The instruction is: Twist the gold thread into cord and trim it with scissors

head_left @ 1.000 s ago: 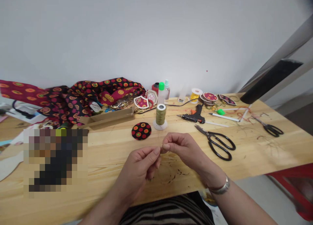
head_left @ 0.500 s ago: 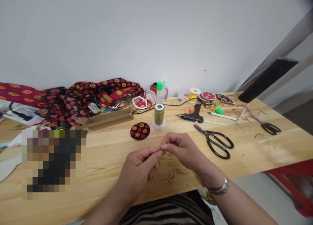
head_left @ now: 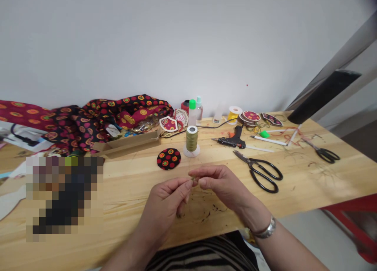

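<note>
Tiny pinched bit (head_left: 193, 178), perhaps thread, cropped fabric (head_left: 25, 114)

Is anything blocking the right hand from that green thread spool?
Nothing visible blocks the right hand from the green spool; the round cloth piece lies left of the path, and the nearer scissors lie to its right.

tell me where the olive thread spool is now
In the head view, the olive thread spool stands upright near mid-picture on the wooden table, just right of the round patterned piece and left of the black glue gun.
</note>
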The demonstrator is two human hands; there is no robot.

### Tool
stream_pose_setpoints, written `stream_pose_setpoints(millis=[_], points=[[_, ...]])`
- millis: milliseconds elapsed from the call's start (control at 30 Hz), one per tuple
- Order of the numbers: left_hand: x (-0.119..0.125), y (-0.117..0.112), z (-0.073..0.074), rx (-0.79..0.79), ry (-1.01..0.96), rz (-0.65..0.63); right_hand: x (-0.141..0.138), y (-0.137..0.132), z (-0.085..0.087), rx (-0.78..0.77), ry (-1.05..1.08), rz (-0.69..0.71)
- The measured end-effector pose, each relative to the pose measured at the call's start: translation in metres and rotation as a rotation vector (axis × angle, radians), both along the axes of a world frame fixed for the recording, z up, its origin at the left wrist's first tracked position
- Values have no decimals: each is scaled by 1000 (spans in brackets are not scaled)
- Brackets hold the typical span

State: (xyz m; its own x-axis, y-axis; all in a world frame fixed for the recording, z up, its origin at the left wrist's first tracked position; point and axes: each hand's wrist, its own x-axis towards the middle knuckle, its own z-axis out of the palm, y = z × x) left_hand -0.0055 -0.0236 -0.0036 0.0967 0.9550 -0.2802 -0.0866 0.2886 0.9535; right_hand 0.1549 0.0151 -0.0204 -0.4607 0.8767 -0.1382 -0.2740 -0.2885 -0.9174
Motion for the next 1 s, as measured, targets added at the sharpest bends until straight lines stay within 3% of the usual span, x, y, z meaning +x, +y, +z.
stream_pose_setpoints(millis=[267, 400, 567, 800, 1000], points=[[-2, -2, 3, -50, 84, -72, -1, 3, -3, -100, 138, 151], [-3, -2, 4, -47, 98, -111, -2, 5, -4, -131, 158, 157], [-2, -1, 5, -68, 43, -105, -3, 6, -4, -103, 128, 83], [-1, 2, 8, -206, -253, -41, -4, 4, 9, -20, 20, -79], [-1, 2, 7, -201, -211, 2, -2, 7, 18, 77, -10, -176]])
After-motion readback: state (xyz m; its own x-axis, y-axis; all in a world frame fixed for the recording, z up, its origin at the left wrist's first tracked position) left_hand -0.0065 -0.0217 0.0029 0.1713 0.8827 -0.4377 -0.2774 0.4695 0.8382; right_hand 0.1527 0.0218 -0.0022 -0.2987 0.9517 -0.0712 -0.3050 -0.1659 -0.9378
